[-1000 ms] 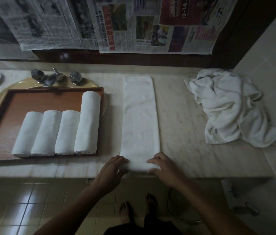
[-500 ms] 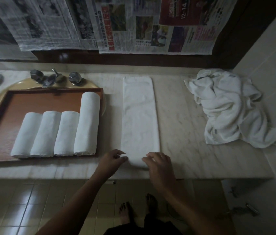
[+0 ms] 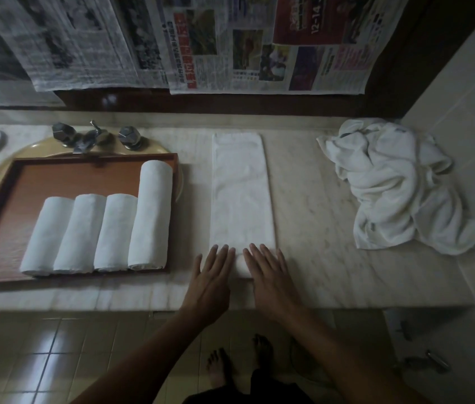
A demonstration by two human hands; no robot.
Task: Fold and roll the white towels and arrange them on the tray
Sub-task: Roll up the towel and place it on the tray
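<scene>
- Towel strip (image 3: 242, 193), frame centre: likely soft, light, limp; best gripped at its near-end corners.
- Left hand (image 3: 211, 281) and right hand (image 3: 271, 275) press its near end, fingers straight.

A strip of counter (image 3: 312, 214) lies open between folded towel (image 3: 240, 193) and towel heap (image 3: 399, 185).

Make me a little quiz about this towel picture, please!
1. How many rolled towels lie on the tray?
2. True or false: the crumpled towel pile sits left of the tray.
3. What are the left hand and right hand doing?
A) gripping a rolled towel
B) pressing flat on the near end of the folded towel
C) lifting the tray

Key: 1) four; 2) false, it is on the right; 3) B
</scene>
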